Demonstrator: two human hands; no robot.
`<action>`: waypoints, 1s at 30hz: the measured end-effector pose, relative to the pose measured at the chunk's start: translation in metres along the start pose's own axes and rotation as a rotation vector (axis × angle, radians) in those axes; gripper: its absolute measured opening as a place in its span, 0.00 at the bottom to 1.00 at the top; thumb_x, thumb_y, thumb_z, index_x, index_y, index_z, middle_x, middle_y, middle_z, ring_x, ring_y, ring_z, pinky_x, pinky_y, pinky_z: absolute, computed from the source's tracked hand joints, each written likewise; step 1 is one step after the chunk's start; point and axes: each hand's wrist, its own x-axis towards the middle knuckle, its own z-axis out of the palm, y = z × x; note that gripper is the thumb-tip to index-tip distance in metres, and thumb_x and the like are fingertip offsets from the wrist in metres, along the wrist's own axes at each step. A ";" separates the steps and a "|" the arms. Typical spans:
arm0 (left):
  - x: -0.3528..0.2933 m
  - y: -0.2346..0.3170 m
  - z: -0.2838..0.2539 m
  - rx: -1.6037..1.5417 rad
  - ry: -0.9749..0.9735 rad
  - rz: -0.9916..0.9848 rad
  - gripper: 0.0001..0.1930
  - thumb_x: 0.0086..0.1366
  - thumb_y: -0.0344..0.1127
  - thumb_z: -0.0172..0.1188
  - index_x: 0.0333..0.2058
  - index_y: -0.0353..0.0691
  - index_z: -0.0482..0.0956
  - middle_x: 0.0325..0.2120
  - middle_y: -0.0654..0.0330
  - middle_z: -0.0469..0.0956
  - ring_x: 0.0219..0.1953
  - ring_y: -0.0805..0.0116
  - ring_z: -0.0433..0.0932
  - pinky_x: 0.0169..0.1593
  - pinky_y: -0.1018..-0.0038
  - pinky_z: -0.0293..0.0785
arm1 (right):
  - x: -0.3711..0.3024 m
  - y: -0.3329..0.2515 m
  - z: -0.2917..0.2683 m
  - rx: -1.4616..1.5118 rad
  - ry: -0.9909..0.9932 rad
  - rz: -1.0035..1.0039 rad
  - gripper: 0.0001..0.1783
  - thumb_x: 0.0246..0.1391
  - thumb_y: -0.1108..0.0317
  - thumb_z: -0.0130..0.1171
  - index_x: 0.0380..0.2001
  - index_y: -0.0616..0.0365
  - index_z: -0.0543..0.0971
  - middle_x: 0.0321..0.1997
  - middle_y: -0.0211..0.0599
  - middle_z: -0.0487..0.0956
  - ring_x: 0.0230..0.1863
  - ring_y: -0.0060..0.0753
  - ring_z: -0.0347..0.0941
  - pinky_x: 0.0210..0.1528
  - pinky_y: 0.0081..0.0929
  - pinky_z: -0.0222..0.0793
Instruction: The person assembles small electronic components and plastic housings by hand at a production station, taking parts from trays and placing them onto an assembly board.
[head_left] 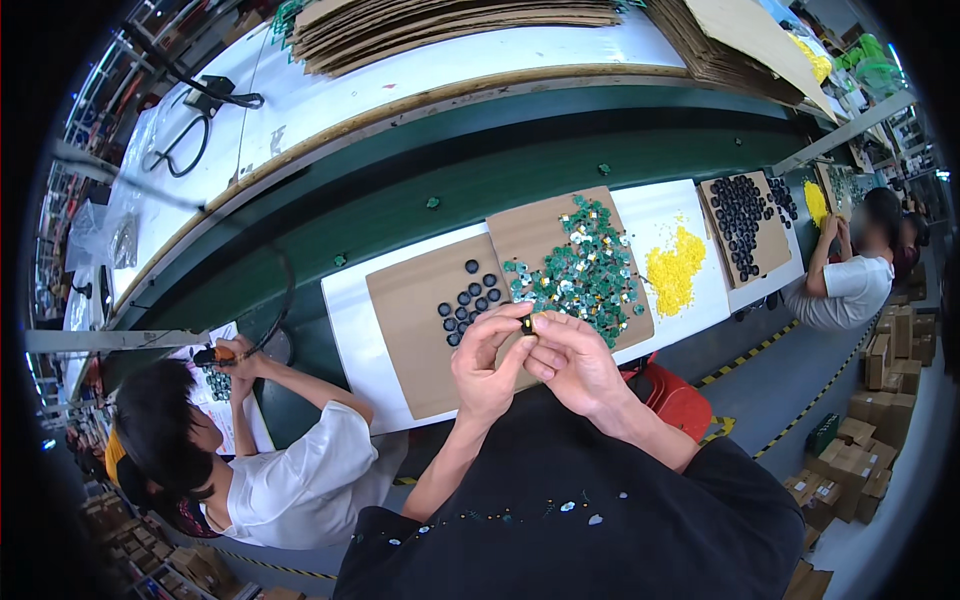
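Observation:
In front of my chest, my left hand (487,372) and my right hand (578,362) meet, fingertips pinched together around a small black part with a yellow spot (528,325). Fingers cover most of it. Just beyond lies a cardboard sheet (410,345) with several round black parts (472,298) on it, nearest my left hand. Behind my right hand spreads a heap of small green parts (590,265), some with white or yellow bits, on another cardboard sheet (525,225). Farther right is a loose pile of tiny yellow pieces (677,268) on a white board (652,205).
A green conveyor belt (400,215) runs past the boards, with a few green parts on it. Beyond stands a white bench (350,100) with stacked cardboard (450,35). Co-workers sit at left (300,480) and far right (850,280). A red stool (675,400) stands by my right arm.

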 end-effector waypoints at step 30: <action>0.017 -0.004 -0.053 -0.193 0.088 -0.391 0.21 0.73 0.32 0.52 0.61 0.33 0.68 0.48 0.47 0.79 0.44 0.65 0.79 0.50 0.72 0.75 | 0.130 -0.056 -0.178 -2.059 0.530 -0.976 0.10 0.53 0.77 0.57 0.40 0.58 0.79 0.37 0.41 0.71 0.34 0.47 0.71 0.36 0.38 0.69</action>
